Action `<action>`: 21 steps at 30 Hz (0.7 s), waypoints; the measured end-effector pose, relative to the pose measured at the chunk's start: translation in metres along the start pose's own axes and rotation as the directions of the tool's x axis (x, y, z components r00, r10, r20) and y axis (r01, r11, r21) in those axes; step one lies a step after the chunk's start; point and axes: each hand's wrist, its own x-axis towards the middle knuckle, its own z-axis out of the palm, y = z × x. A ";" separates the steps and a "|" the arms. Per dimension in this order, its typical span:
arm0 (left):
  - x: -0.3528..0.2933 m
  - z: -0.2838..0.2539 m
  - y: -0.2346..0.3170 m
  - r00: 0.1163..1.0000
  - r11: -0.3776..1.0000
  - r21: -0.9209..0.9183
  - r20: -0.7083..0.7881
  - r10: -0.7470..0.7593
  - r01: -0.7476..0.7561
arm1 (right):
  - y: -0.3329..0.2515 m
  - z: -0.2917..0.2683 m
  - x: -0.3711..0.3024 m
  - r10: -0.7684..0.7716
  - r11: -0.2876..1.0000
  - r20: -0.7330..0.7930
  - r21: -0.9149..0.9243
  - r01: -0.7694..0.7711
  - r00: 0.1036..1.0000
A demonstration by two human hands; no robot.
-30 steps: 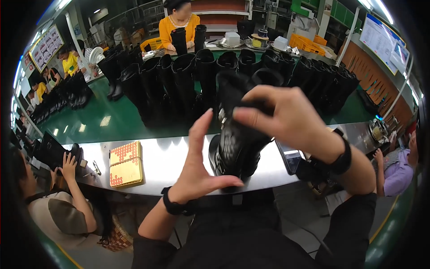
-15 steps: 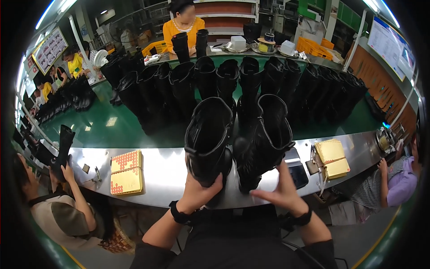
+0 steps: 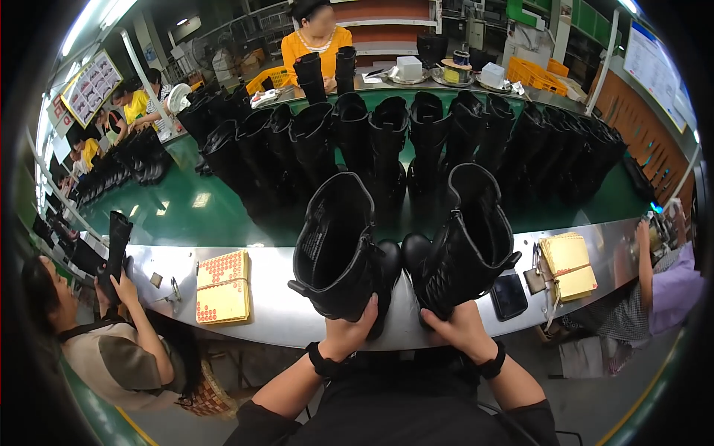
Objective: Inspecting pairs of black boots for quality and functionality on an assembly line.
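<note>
Two tall black lace-up boots stand side by side before me, their toes turned toward each other and their shafts leaning outward. My left hand [image 3: 348,327] is closed round the heel side of the left boot [image 3: 327,275], thumb along its back. The right boot [image 3: 454,267] is in the grip of my right hand [image 3: 461,327], whose thumb shows at the heel while the other fingers are partly hidden. Both boots are at the near edge of the metal ledge [image 3: 275,267]. Their open tops face up toward me.
Many black boots [image 3: 312,134] stand in a row on the green belt [image 3: 297,229]. Yellow card bundles [image 3: 223,286] [image 3: 567,265] and a dark phone-like device [image 3: 509,296] lie on the ledge. Co-workers sit at both sides; one at left holds a boot [image 3: 117,245]. Another person in orange is opposite.
My right hand has closed on the right boot, where its fingers were spread before. Both boots have turned, their tops swinging outward and their toes coming together.
</note>
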 end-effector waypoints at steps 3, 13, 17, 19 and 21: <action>0.005 -0.004 0.017 0.997 0.993 -0.085 0.012 -0.076 0.077 | 0.001 -0.002 0.001 0.012 1.000 0.031 -0.009 -0.011 0.999; -0.008 -0.013 0.016 0.850 0.879 0.119 0.224 -0.476 0.461 | 0.004 -0.005 -0.003 0.199 0.979 0.015 0.032 -0.199 0.980; -0.026 -0.012 -0.002 0.747 0.760 -0.038 0.227 -0.625 0.649 | 0.006 -0.009 -0.010 0.214 0.942 -0.005 0.267 -0.205 0.977; -0.029 -0.014 -0.003 0.800 0.735 -0.316 0.265 -0.538 0.600 | 0.004 -0.012 -0.016 0.276 0.771 0.042 0.587 -0.247 0.960; -0.028 -0.015 -0.001 0.808 0.670 -0.452 0.298 -0.509 0.589 | 0.003 -0.016 -0.018 0.305 0.657 0.053 0.712 -0.250 0.951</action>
